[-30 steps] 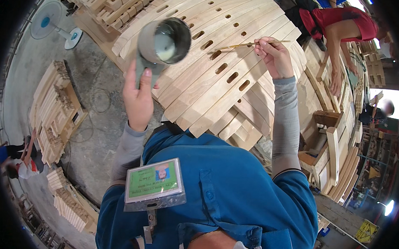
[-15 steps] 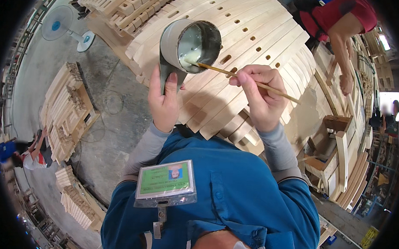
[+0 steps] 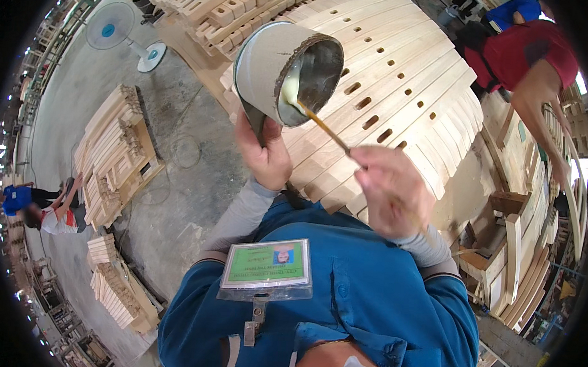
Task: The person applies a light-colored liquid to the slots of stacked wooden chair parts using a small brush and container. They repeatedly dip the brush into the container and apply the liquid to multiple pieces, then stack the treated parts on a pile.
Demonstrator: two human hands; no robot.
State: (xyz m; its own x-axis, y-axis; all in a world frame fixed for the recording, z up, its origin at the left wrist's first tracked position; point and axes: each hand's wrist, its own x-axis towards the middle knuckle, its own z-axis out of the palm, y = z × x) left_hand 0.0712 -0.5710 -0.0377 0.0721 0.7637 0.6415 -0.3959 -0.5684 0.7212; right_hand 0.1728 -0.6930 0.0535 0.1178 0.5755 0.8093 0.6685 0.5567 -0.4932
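Observation:
My left hand (image 3: 264,155) grips the dark handle of a round grey pot (image 3: 272,66), tilted with its mouth toward me and pale glue inside. My right hand (image 3: 389,198) holds a thin wooden stick (image 3: 323,126) whose tip dips into the glue at the pot's rim. Both hands hover above a stack of pale slotted wooden boards (image 3: 401,90) that fans out in front of me.
More stacks of wooden parts (image 3: 113,154) stand on the concrete floor at left, beside a standing fan (image 3: 115,30). A person in a red shirt (image 3: 531,56) bends over wood at upper right. Other people (image 3: 44,210) crouch at far left. Wooden frames (image 3: 511,256) lean at right.
The pot has come closer to my head and tipped toward me. My right hand has moved in from the right and put the stick's tip into the glue.

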